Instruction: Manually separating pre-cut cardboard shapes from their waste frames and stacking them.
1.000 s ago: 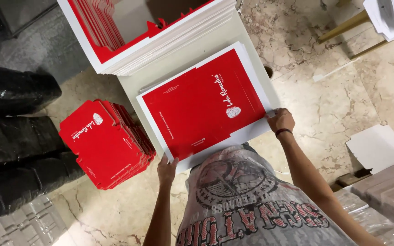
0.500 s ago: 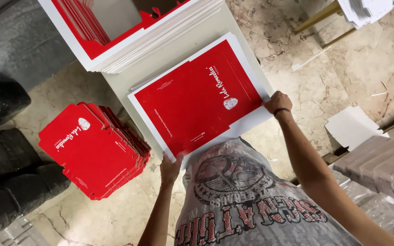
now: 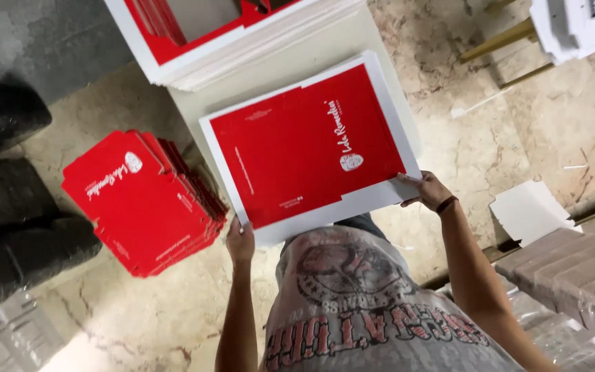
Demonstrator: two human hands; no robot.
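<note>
A flat red cardboard sheet with a white border [image 3: 308,145] lies on a pale table [image 3: 290,72] in front of me. My left hand [image 3: 240,240] grips its near left corner. My right hand [image 3: 427,190], with a dark band at the wrist, holds its near right corner. The sheet is an unfolded box blank with white print on it.
A thick stack of the same white-edged red sheets [image 3: 228,34] sits at the table's far end. A pile of folded red boxes [image 3: 142,200] rests on the marble floor to the left, beside dark bags [image 3: 8,207]. White cardboard [image 3: 528,210] and wrapped bundles [image 3: 573,265] lie at the right.
The view has shifted slightly; both hands still hold the red sheet's near corners and the sheet sits in about the same place on the table.
</note>
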